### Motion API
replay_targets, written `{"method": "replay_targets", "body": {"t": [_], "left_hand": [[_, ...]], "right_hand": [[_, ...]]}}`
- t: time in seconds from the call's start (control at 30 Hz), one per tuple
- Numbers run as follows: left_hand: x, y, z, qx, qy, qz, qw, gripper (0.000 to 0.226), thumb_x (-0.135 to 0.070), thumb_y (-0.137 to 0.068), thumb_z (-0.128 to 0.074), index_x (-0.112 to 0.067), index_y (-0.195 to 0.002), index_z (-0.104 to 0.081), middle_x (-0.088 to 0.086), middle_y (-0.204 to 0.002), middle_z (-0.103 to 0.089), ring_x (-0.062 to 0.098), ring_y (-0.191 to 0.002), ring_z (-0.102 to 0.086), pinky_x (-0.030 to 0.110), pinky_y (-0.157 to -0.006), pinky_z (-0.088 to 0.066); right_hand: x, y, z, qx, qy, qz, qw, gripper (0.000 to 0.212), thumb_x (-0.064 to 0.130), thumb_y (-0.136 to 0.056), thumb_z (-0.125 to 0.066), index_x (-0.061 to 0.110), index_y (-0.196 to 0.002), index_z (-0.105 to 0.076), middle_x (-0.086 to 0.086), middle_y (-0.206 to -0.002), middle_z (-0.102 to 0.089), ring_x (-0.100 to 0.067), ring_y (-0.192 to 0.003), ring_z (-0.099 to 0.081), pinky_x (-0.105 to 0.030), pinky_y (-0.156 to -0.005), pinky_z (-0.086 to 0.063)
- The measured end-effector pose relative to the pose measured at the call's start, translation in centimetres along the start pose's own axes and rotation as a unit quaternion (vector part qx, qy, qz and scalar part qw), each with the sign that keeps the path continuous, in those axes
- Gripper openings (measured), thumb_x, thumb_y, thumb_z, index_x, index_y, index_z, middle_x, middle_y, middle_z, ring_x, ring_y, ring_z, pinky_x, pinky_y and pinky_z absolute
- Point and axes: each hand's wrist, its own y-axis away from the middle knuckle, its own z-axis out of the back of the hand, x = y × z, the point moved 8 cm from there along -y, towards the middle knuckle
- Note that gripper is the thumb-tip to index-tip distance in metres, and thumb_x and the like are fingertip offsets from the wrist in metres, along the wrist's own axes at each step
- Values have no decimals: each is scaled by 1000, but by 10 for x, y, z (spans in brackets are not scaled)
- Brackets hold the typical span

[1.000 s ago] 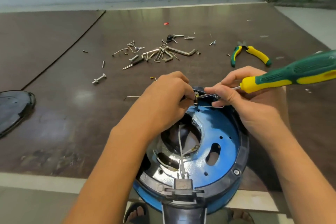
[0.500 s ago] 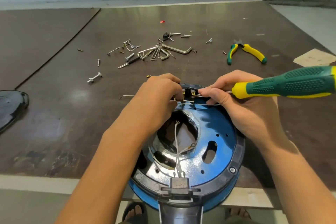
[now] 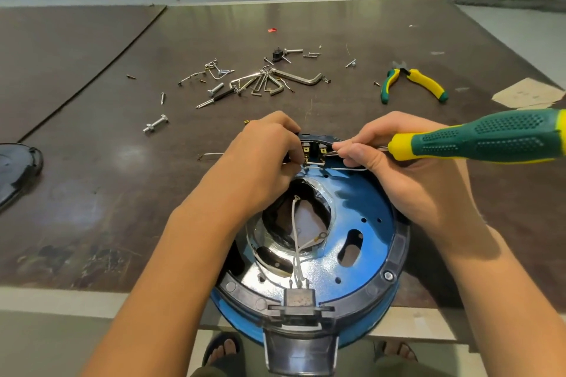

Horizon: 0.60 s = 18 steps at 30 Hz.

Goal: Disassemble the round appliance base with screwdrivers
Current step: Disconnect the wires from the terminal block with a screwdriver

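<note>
The round blue appliance base (image 3: 367, 217) with a black rim lies open at the table's near edge, with white wires (image 3: 295, 242) inside. At its far rim sits a black terminal block (image 3: 315, 147) with brass tabs. My left hand (image 3: 263, 159) pinches a white wire at that block. My right hand (image 3: 407, 168) grips a green and yellow screwdriver (image 3: 477, 139); its shaft runs through the fingers toward the terminals, and the tip is hidden. A thin white wire runs between both hands.
Loose screws, bolts and hex keys (image 3: 263, 82) lie scattered on the brown table beyond the base. Green and yellow pliers (image 3: 410, 82) lie at the right, near a cardboard scrap (image 3: 526, 93). A black cover (image 3: 15, 171) sits at the left edge. Sandalled feet show below.
The camera has tilted, so the base sits a little lower in view. Both hands stay at the terminal block, and a white wire is now pulled out between them.
</note>
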Motion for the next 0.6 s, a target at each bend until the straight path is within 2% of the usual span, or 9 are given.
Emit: {"method": "replay_targets", "body": {"t": [0.07, 0.13, 0.23, 0.33, 0.6], "left_hand": [[1, 0, 0, 0, 5, 4, 1000, 14, -10, -88, -70, -19, -94, -79, -5, -130, -55, 15, -110, -57, 32, -95, -47], [2, -1, -1, 2, 7, 6, 1000, 14, -10, -87, -71, -20, -94, -79, -6, -130, -55, 16, -112, -55, 32, -96, -45], [4, -1, -1, 7, 14, 6, 1000, 16, -8, -86, -72, -21, -93, -79, -6, -131, -55, 17, -116, -54, 34, -99, -43], [4, -1, 0, 0, 21, 4, 1000, 18, -5, -84, -72, -20, -91, -79, -5, -130, -57, 14, -112, -57, 28, -96, -43], [4, -1, 3, -6, 23, 2, 1000, 20, -7, -85, -74, -23, -95, -80, -5, -133, -60, 16, -115, -59, 34, -97, -47]], "right_hand": [[1, -1, 0, -2, 14, -7, 1000, 7, 13, -91, -78, 7, -89, -74, -7, -81, -76, -21, -76, -75, -42, -67, -61], [-2, -2, 0, -13, -19, -43, 999, 7, 12, -90, -80, 8, -88, -74, -5, -79, -75, -19, -76, -76, -37, -67, -63], [-9, -3, -2, -35, -93, -95, 991, 9, 8, -89, -79, 12, -85, -72, -12, -79, -73, -28, -81, -77, -38, -64, -65], [-8, -4, -2, -49, -110, -103, 987, 14, 9, -89, -78, 18, -81, -70, -15, -78, -72, -31, -83, -77, -32, -59, -64], [-6, -5, -1, -50, -103, -108, 988, 9, 7, -92, -75, 9, -87, -67, -9, -80, -76, -21, -83, -79, -28, -51, -61]]}}
